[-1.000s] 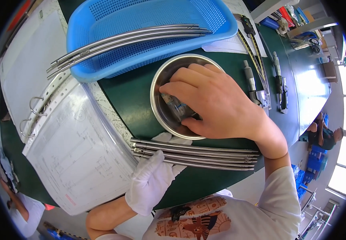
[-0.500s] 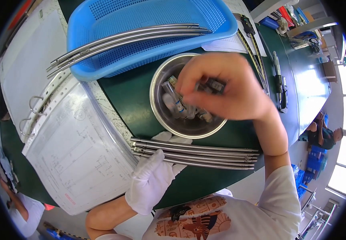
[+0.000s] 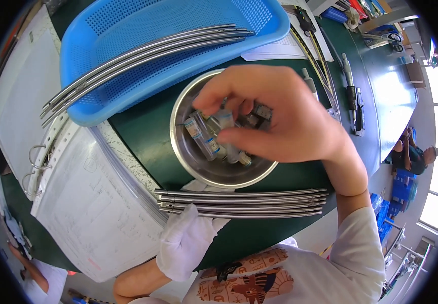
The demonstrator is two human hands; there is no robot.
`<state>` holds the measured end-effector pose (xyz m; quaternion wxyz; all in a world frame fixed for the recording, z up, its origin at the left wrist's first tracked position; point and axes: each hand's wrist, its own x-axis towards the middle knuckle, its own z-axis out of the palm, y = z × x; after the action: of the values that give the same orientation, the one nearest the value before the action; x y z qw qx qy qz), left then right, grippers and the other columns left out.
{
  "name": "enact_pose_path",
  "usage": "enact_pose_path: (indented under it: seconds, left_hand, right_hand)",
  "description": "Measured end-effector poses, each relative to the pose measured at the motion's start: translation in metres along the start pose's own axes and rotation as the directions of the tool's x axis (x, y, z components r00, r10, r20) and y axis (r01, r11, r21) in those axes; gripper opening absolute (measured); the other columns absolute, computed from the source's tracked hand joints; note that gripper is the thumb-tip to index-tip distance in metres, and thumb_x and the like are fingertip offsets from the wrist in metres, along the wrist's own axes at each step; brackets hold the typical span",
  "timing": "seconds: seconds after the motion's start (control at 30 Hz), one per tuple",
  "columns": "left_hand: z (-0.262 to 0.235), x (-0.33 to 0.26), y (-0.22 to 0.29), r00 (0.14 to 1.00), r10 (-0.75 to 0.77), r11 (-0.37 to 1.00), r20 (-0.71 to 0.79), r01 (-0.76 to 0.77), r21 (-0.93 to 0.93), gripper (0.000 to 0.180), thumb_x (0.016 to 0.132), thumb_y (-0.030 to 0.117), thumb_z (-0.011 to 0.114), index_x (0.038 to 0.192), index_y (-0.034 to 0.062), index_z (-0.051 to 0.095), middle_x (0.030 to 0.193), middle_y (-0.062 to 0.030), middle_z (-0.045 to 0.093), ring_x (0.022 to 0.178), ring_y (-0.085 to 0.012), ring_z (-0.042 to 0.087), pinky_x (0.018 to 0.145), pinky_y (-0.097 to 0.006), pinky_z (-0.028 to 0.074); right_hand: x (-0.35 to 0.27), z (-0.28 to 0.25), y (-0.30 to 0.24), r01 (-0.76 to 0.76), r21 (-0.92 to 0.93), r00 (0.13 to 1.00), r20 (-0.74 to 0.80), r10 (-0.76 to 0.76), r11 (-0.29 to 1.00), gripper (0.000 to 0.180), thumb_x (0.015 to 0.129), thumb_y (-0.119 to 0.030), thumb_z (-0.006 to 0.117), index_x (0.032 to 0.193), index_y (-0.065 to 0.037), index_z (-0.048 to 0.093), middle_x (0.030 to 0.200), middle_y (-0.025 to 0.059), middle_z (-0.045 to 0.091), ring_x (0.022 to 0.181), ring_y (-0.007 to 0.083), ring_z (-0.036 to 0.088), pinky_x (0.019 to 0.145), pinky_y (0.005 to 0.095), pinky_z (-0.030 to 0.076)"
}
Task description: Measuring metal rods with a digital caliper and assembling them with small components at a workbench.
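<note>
My left hand (image 3: 186, 238), in a white glove, is closed around one end of a bundle of thin metal rods (image 3: 249, 201). The rods lie roughly level, extending to the right in front of the bowl. My bare right hand (image 3: 280, 114) is over the round metal bowl (image 3: 181, 144), thumb and forefinger apart. Inside are several small clear vials with labels, one of them a tube (image 3: 193, 129) on the left side. A blurred pale vial (image 3: 225, 119) shows in the gap between my right thumb and fingers; whether they touch it is unclear.
Behind the bowl is a blue perforated basket (image 3: 178, 83) with more metal rods (image 3: 143, 58) across it. An open ring binder with drawings (image 3: 102, 202) is at left. Calipers (image 3: 305, 23) and a micrometer-like tool (image 3: 353, 101) lie at right. Other people are in the background.
My right hand has moved slightly left over the bowl, and its thumb and forefinger have spread apart. My left hand still holds the rods. The view has shifted a little.
</note>
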<state>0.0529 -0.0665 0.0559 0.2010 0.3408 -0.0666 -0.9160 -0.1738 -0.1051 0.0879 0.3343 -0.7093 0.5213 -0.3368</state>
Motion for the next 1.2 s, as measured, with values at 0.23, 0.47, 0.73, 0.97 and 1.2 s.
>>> enact_pose_path:
  seconds: [0.23,0.47,0.73,0.97,1.2]
  left_hand:
    - [-0.004,0.003,-0.004,0.995,0.047,0.999,0.083,-0.046,-0.016,0.031,0.092,0.026,0.033,0.108,0.0022,0.046,0.117,-0.0117,0.049,0.116,-0.0248,0.042,0.104,-0.049,0.025]
    - [-0.009,0.000,-0.005,0.997,0.019,0.998,0.081,-0.024,0.060,0.044,0.091,0.028,0.035,0.126,0.0008,0.037,0.129,-0.0141,0.041,0.122,-0.0255,0.037,0.104,-0.047,0.025]
    - [-0.015,0.009,-0.014,0.976,0.107,0.993,0.189,-0.096,-0.066,0.045,0.093,0.031,0.035,0.128,0.0030,0.034,0.124,-0.0170,0.046,0.115,-0.0277,0.045,0.093,-0.041,0.041]
    - [0.004,0.009,-0.020,0.976,0.203,0.979,0.075,-0.203,-0.005,0.043,0.094,0.024,0.034,0.129,-0.0011,0.031,0.127,-0.0175,0.042,0.122,-0.0297,0.038,0.101,-0.045,0.032]
    - [0.004,0.009,-0.024,0.969,0.227,0.970,0.102,-0.234,0.068,0.045,0.093,0.026,0.038,0.129,0.0016,0.030,0.124,-0.0138,0.046,0.120,-0.0272,0.040,0.100,-0.042,0.033]
  right_hand:
    - [-0.007,-0.014,0.006,0.172,-0.087,0.954,-0.234,-0.188,0.981,0.020,0.074,0.004,0.055,0.093,0.003,0.061,0.083,0.0085,0.060,0.069,0.0142,0.057,0.061,0.0244,0.044]
    - [-0.060,-0.023,-0.004,-0.007,-0.354,0.954,-0.282,-0.100,0.935,0.012,0.068,0.000,0.059,0.080,0.000,0.061,0.073,0.0103,0.057,0.060,0.0254,0.054,0.053,0.0314,0.044]
    - [-0.061,0.115,-0.082,0.488,-0.224,0.871,0.064,-0.487,0.844,0.032,0.074,-0.021,0.053,0.098,-0.001,0.059,0.111,0.0139,0.053,0.108,0.0255,0.048,0.096,0.0379,0.034]
    - [-0.057,0.200,-0.111,0.529,-0.056,0.768,0.456,-0.449,0.847,0.052,0.080,-0.033,0.049,0.115,0.005,0.046,0.120,0.0190,0.046,0.111,0.0330,0.044,0.095,0.0406,0.029]
    - [-0.037,0.234,-0.122,0.609,0.021,0.655,0.551,-0.517,0.793,0.064,0.076,-0.029,0.055,0.125,0.006,0.032,0.125,0.0266,0.040,0.103,0.0329,0.050,0.085,0.0386,0.038]
